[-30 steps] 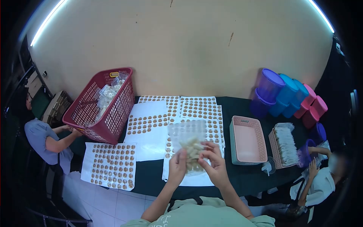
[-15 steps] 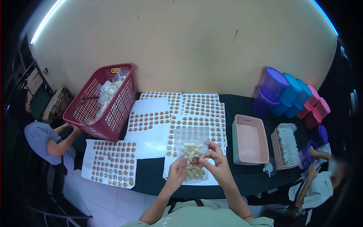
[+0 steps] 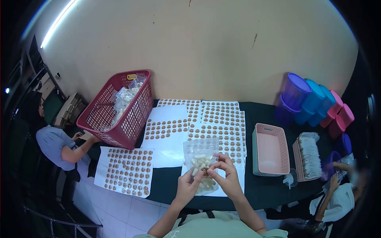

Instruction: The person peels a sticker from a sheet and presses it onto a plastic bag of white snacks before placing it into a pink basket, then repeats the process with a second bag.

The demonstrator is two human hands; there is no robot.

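Fingers of our left hand [image 3: 187,185] and right hand [image 3: 224,174] pinch the clear pouch of pale capsules [image 3: 201,163] from both sides, thumbs closed on its front over the small round sticker [image 3: 205,171], above the sticker sheets [image 3: 216,129] on the dark table [image 3: 266,190]. We judge it light, limp and slick, perhaps crinkly; the flat side edges grip best. Left stands a red basket [image 3: 131,119].
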